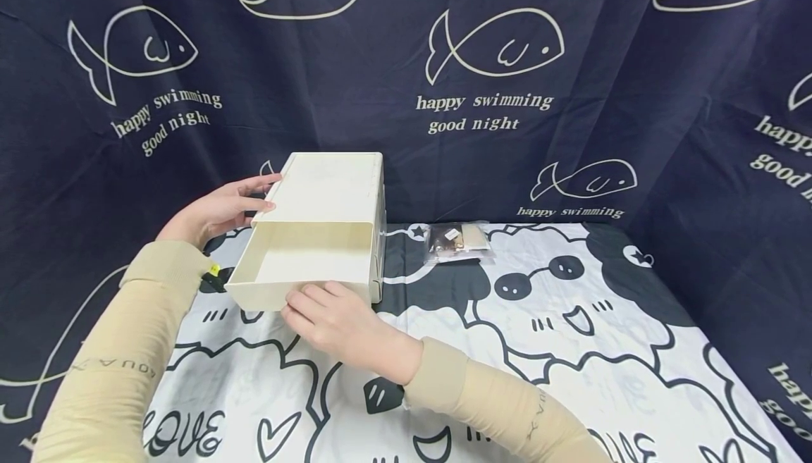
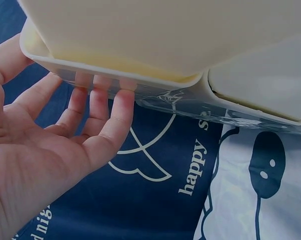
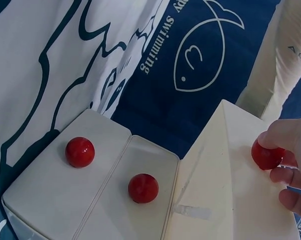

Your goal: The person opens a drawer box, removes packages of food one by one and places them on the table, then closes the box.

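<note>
Two patterned cloths fill the surroundings: navy fabric [image 1: 380, 96] with pale fish and lettering hangs behind, and white fabric [image 1: 634, 392] with black cartoon outlines covers the table. Left of centre stands a cream cabinet [image 1: 330, 184] with a smooth, boxy top; its side looks glossy in the left wrist view. Its length runs away from the person. Along that same line, the top drawer [image 1: 260, 295] juts partway out of the front towards the person, a straight-walled tray with a pale floor and rounded lower corners. Tan sleeves [image 1: 120, 336] reach in from both sides. The right hand [image 1: 342, 325] is nearer the person, at the drawer's front; the left hand [image 1: 212, 213] is farther back, at the cabinet's left side, its fingers extended and their tips touching the wall. Right of the cabinet and apart from it lies a clear, crinkly packet [image 1: 459, 241] with brown and beige contents. Smallest are the round, shiny red knobs: in the right wrist view, the right thumb and fingers pinch the drawer's knob [image 3: 265, 155], and two neighbouring knobs [image 3: 143, 188] sit on flat, closed fronts.
</note>
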The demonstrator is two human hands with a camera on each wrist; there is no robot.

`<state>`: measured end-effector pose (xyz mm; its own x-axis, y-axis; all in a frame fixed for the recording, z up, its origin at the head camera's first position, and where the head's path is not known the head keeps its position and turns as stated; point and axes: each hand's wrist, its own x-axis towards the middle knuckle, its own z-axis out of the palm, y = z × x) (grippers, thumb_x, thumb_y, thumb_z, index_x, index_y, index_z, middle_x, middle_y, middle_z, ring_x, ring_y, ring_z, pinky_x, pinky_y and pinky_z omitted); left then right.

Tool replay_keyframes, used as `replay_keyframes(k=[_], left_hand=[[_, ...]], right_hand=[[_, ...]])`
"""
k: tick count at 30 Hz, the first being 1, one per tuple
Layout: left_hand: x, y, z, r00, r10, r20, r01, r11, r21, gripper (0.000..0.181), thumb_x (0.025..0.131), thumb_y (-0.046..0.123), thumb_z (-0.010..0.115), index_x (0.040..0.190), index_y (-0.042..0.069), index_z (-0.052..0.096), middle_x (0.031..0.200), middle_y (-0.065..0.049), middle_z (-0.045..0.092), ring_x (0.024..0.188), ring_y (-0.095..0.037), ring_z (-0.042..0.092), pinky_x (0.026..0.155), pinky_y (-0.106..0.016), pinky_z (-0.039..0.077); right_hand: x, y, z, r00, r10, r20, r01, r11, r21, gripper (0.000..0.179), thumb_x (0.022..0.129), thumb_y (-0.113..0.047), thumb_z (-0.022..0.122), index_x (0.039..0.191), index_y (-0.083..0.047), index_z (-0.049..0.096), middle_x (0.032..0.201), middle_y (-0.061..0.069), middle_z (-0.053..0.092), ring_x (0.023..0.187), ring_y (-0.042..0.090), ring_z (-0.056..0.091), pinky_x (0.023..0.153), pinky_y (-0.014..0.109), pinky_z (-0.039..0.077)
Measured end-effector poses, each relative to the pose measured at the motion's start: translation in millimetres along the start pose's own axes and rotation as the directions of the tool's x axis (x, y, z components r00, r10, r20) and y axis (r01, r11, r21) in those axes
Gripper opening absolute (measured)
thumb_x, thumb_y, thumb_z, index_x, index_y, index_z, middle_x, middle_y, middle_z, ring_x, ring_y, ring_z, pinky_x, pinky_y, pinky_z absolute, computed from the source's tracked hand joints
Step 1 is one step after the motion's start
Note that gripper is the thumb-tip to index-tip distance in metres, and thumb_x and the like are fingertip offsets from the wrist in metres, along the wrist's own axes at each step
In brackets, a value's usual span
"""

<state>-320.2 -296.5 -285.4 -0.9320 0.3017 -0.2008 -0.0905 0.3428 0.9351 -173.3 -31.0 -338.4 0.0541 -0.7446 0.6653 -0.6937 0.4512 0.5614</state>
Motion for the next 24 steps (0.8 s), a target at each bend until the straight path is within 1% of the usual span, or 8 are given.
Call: replay_keyframes(k=[6, 10, 13, 15, 18, 21, 24], left_hand=[[-0.2, 0.0, 0.1, 1.0, 0.001, -0.002, -0.001, 1.0, 0.004, 0.078, 0.088, 0.007, 0.063, 0.152, 0.016, 0.019, 0.154, -0.012, 0.015, 0.097, -0.007, 0.057, 0.08, -0.027, 0.05], [-0.3, 0.2, -0.3, 1.0, 0.002, 0.0, -0.002, 1.0, -0.004, 0.077, 0.088, 0.006, 0.063, 0.152, 0.015, 0.019, 0.153, -0.012, 0.016, 0.098, -0.007, 0.057, 0.08, -0.027, 0.05], [0.2, 0.1, -0.7, 1.0, 0.0, 0.001, 0.0, 1.0, -0.01, 0.077, 0.088, 0.006, 0.063, 0.152, 0.015, 0.019, 0.153, -0.011, 0.016, 0.098, -0.007, 0.057, 0.08, -0.027, 0.05], [0.5, 0.0, -0.9, 1.0, -0.002, 0.002, 0.002, 1.0, -0.013, 0.078, 0.088, 0.006, 0.063, 0.152, 0.016, 0.019, 0.154, -0.011, 0.015, 0.099, -0.007, 0.057, 0.081, -0.027, 0.05], [0.7, -0.2, -0.4, 1.0, -0.004, 0.005, 0.004, 1.0, -0.008, 0.078, 0.088, 0.007, 0.063, 0.152, 0.016, 0.019, 0.154, -0.012, 0.014, 0.099, -0.006, 0.056, 0.081, -0.027, 0.049], [0.8, -0.6, -0.7, 1.0, -0.001, 0.007, 0.002, 1.0, -0.009, 0.078, 0.089, 0.007, 0.063, 0.152, 0.016, 0.018, 0.155, -0.012, 0.013, 0.099, -0.006, 0.056, 0.081, -0.027, 0.05], [0.9, -0.8, -1.0, 1.0, 0.003, 0.007, -0.003, 1.0, -0.009, 0.077, 0.089, 0.006, 0.062, 0.152, 0.016, 0.019, 0.155, -0.012, 0.013, 0.099, -0.006, 0.056, 0.08, -0.027, 0.05]], right_hand=[[0.5, 3.6, 1.8, 0.999, 0.022, 0.036, -0.023, 0.999, 0.024, 0.032, 0.096, -0.008, 0.038, 0.102, -0.015, 0.068, 0.103, -0.004, 0.064, 0.095, 0.012, 0.058, 0.079, 0.022, 0.044], [-2.0, 5.4, 9.1, 0.998, 0.032, 0.053, -0.035, 0.998, 0.044, 0.032, 0.097, -0.008, 0.038, 0.103, -0.015, 0.068, 0.104, -0.004, 0.063, 0.096, 0.012, 0.057, 0.081, 0.022, 0.044], [-2.2, 7.7, 11.6, 0.998, 0.039, 0.056, -0.042, 0.998, 0.054, 0.032, 0.096, -0.007, 0.037, 0.103, -0.015, 0.068, 0.104, -0.004, 0.063, 0.096, 0.013, 0.057, 0.079, 0.022, 0.043], [-0.7, 10.3, 9.3, 0.997, 0.037, 0.063, -0.041, 0.998, 0.05, 0.032, 0.096, -0.006, 0.038, 0.102, -0.015, 0.068, 0.104, -0.004, 0.062, 0.095, 0.012, 0.056, 0.078, 0.022, 0.043], [-0.9, 12.5, 11.1, 0.996, 0.035, 0.076, -0.04, 0.998, 0.054, 0.031, 0.094, -0.005, 0.04, 0.103, -0.015, 0.067, 0.105, -0.004, 0.062, 0.096, 0.012, 0.056, 0.078, 0.022, 0.043], [-3.3, 13.1, 19.5, 0.996, 0.034, 0.087, -0.04, 0.997, 0.06, 0.03, 0.093, -0.007, 0.04, 0.105, -0.015, 0.067, 0.106, -0.004, 0.062, 0.098, 0.012, 0.056, 0.079, 0.022, 0.043], [-6.5, 13.3, 30.1, 0.994, 0.043, 0.096, -0.048, 0.997, 0.059, 0.03, 0.095, -0.011, 0.039, 0.106, -0.016, 0.066, 0.108, -0.004, 0.062, 0.099, 0.013, 0.056, 0.081, 0.023, 0.043]])
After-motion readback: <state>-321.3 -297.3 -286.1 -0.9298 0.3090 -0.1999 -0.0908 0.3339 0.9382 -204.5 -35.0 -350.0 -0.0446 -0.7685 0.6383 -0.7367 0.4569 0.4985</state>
